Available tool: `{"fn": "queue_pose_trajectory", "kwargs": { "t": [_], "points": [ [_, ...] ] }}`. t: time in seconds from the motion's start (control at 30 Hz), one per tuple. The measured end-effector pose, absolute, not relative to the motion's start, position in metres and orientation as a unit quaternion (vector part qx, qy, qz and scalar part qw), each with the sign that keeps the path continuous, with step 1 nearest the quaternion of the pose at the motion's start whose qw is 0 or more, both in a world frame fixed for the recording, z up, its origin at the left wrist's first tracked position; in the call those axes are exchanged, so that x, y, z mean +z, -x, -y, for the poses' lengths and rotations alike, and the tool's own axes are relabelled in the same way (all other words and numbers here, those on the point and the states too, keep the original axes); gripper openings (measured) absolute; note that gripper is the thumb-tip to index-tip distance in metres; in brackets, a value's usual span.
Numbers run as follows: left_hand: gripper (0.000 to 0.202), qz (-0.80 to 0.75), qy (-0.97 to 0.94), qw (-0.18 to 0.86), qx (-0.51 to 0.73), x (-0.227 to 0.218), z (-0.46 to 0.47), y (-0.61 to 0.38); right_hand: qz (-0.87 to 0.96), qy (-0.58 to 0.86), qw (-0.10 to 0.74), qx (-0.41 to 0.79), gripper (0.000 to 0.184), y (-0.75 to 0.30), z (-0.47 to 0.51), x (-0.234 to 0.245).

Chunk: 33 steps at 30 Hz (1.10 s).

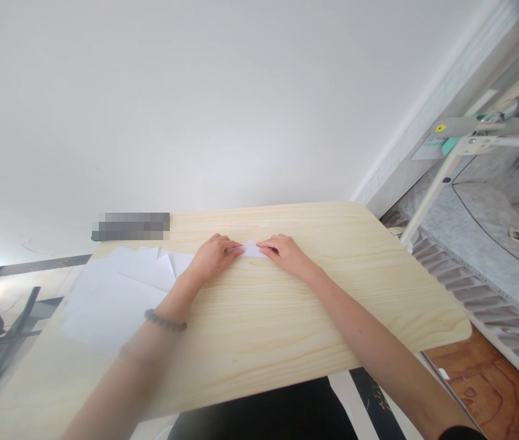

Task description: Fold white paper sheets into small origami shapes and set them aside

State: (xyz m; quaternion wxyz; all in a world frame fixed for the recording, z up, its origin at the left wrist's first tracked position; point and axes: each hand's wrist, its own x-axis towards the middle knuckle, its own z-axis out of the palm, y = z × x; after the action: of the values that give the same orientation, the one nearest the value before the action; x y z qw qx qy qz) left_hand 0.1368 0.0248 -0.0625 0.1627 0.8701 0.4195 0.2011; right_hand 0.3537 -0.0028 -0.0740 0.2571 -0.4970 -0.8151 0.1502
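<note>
Bare forearms [364, 327] reach over pale wooden table [378, 275], dark beaded bracelet [166, 320] at left wrist. Left hand [214, 256] pinches one end of small white paper [253, 249]; right hand [286, 253] pinches other end! Paper sits between them, near table's far edge. Loose white sheets [99, 299] spread at left, dark pixelated object [131, 227] beyond.
</note>
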Motion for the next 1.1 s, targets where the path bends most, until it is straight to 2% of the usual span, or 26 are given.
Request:
{"fn": "queue_pose_trajectory", "kwargs": {
  "t": [0.2, 0.57, 0.77, 0.97, 1.1],
  "points": [
    [0.029, -0.472, -0.835, 0.192, 0.211, -0.061, -0.025, -0.138, 0.813, 0.498, 0.261, 0.149, 0.025, -0.353, 0.004, -0.073],
    [0.027, -0.487, -0.831, 0.169, 0.209, -0.069, -0.033, -0.13, 0.798, 0.518, 0.261, 0.165, 0.025, -0.353, 0.006, -0.075],
    [0.028, -0.519, -0.822, 0.149, 0.181, -0.067, -0.034, -0.127, 0.818, 0.506, 0.26, 0.081, 0.025, -0.348, 0.011, -0.072],
    [0.03, -0.521, -0.82, 0.152, 0.184, -0.068, -0.036, -0.127, 0.877, 0.428, 0.217, -0.013, 0.044, -0.335, 0.015, -0.069],
    [0.029, -0.514, -0.823, 0.151, 0.189, -0.069, -0.038, -0.127, 0.885, 0.414, 0.212, -0.029, 0.035, -0.328, 0.017, -0.067]
  ]
}}
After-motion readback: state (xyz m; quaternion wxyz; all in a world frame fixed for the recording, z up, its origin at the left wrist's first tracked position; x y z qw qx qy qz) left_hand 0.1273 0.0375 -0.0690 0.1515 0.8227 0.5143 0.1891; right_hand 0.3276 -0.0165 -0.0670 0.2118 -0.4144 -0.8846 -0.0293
